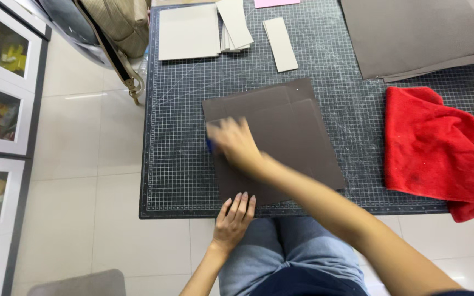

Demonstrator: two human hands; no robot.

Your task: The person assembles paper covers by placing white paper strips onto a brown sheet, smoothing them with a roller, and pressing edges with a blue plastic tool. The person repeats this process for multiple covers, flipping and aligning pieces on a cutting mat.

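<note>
Nearest us, our left hand (233, 217) lies flat, fingers together, pinning the near edge of the brown sheet (281, 137) on the cutting mat (176, 137) so it cannot slide. Farther out, our blurred right hand (236, 143) grips a small blue tool (209, 145) against it. Beyond lie grey boards (188, 32).

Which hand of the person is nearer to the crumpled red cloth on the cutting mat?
The right hand. It lies on the dark brown paper sheet, well left of the crumpled red cloth. The left hand rests at the mat's near edge, slightly farther from the cloth.
</note>
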